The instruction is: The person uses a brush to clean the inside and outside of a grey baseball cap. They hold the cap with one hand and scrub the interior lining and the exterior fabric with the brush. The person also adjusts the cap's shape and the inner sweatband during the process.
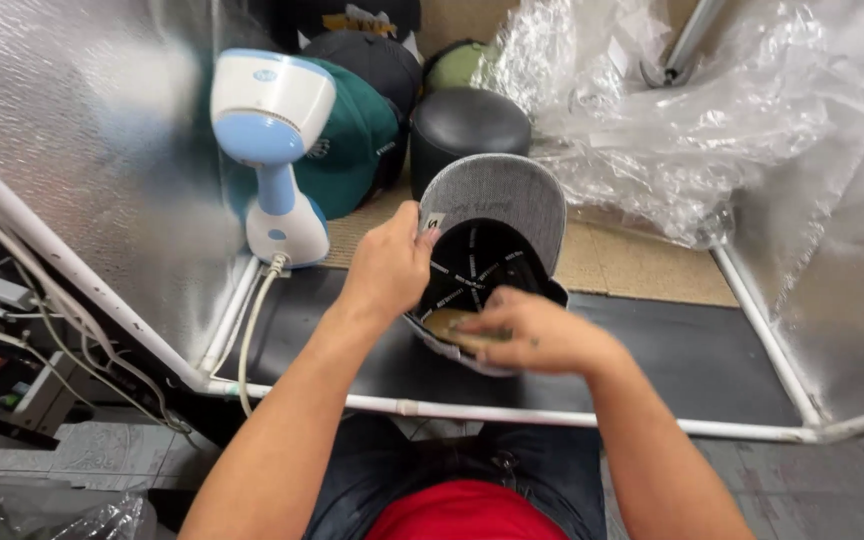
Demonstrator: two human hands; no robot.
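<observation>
Both hands hold the grey baseball cap [497,200] upside down over the black mat [692,350], near the middle of the booth. Left hand [389,265] pinches the crown's edge beside the stiff brim; right hand [532,335] curls over the near rim. It looks light and soft-crowned, best gripped at the brim. A handheld steamer [272,140] stands far left.

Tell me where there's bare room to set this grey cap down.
The black mat is bare right of the grey cap, bordered by the white pipe frame. Crowded at the back: steamer, stacked caps, crumpled plastic.
</observation>
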